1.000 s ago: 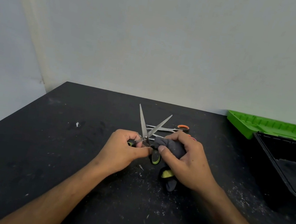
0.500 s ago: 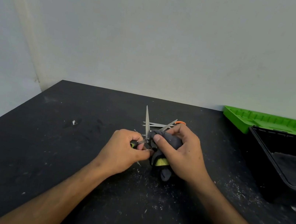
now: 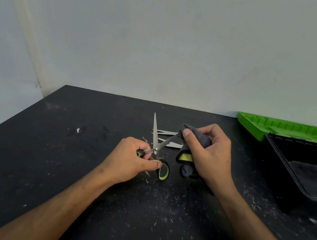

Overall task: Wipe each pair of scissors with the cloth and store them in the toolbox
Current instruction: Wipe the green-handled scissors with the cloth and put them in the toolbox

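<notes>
One pair of scissors (image 3: 157, 140) is open in my left hand (image 3: 135, 161), gripped by its handles, while my right hand (image 3: 208, 157) pinches the cloth (image 3: 196, 140) on one blade's tip. Other scissors (image 3: 168, 138) lie behind, unwiped I judge; the toolbox (image 3: 299, 169) looks empty.

We see the toolbox (image 3: 302, 173) at the tabletop's (image 3: 42, 163) right edge, spare scissors (image 3: 168, 139) mid-tabletop, behind the held scissors (image 3: 157, 146).

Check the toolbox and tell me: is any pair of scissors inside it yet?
No, the open toolbox tray shows only bare black floor.
</notes>
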The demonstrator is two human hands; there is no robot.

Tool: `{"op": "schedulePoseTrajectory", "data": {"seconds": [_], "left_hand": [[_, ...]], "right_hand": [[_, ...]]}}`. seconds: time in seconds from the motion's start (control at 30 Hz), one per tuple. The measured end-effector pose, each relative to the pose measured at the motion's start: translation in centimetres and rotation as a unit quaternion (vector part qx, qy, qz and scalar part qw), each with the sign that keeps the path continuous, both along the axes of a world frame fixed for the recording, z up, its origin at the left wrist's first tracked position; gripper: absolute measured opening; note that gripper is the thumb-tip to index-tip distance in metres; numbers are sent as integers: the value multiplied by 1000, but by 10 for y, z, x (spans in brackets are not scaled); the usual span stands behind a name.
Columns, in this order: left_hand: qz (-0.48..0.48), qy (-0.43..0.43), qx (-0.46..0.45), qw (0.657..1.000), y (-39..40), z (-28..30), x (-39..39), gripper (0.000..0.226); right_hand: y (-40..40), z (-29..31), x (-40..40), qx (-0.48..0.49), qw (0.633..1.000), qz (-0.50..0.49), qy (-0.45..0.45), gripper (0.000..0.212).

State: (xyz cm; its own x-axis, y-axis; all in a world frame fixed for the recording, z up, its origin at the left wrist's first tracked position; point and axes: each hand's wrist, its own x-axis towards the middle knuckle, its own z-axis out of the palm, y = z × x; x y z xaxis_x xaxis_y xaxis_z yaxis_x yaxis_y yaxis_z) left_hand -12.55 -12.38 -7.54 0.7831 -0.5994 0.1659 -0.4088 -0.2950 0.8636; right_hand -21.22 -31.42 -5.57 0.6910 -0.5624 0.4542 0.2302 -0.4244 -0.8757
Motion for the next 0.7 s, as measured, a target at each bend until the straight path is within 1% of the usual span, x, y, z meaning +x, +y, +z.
{"op": "schedulePoseTrajectory", "data": {"seconds": [0.13, 0.2, 0.23, 0.3, 0.33, 0.4, 0.47, 0.5, 0.57, 0.7], "left_hand": [[5, 40, 14, 999, 0, 1, 2, 49], [11, 60, 6, 998, 0, 1, 2, 46], [14, 71, 1, 997, -1, 0, 2, 45], [18, 89, -11, 996, -2, -1, 3, 44], [16, 97, -17, 995, -2, -2, 3, 43], [9, 112, -26, 993, -2, -2, 2, 40], [4, 121, -27, 992, -2, -2, 2, 33], [6, 123, -24, 992, -2, -2, 2, 32], [11, 119, -14, 993, -2, -2, 2, 39], [4, 84, 7, 996, -3, -1, -1, 41]], "right_hand": [[-11, 6, -1, 2, 999, -45, -19, 23], [-14, 6, -5, -16, 999, -32, -33, 21], [-13, 5, -7, -42, 998, -23, -39, 22], [-3, 1, -9, -137, 989, 1, -51, 23], [3, -2, -9, -198, 979, 25, -52, 21], [13, -9, -9, -317, 945, 67, -42, 18], [16, -13, -8, -384, 920, 81, -20, 18], [16, -13, -7, -399, 913, 83, -10, 18], [14, -14, -4, -415, 906, 85, -2, 18], [13, -17, -1, -412, 909, 61, -1, 18]]}}
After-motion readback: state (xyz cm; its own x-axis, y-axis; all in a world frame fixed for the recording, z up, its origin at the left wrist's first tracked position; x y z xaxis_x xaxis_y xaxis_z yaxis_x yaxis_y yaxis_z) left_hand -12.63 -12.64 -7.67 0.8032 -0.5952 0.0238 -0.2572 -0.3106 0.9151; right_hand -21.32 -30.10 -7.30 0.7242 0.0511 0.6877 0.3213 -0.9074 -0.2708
